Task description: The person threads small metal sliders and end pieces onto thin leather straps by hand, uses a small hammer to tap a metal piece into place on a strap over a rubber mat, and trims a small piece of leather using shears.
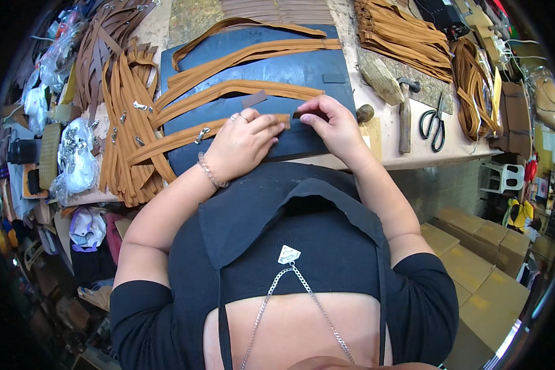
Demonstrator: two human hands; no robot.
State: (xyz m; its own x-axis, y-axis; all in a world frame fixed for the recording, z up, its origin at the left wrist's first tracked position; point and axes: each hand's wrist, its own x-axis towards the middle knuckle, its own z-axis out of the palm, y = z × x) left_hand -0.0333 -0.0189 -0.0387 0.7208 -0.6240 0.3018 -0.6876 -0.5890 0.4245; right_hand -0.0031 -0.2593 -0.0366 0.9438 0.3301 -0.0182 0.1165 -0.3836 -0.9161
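Near the front of a dark blue board (302,143), my left hand (243,139) presses its fingers, held together, on the end of a brown zipper (185,138). A silver slider (202,134) sits on that zipper. Just right of the zipper's end, my right hand (334,126) pinches a small dark brown strip (298,115) between thumb and fingers. More brown zippers (240,88) lie across the board farther back. One small greyish-brown strip (254,98) rests by them, and a dark small piece (333,78) lies at the board's right.
Piled brown zippers with silver sliders (140,106) cover the left side. At right lie a hammer (405,117), black-handled scissors (436,126), a rough pale block (381,81) and bundled zippers (404,31). Cardboard boxes (487,302) stand below, at right.
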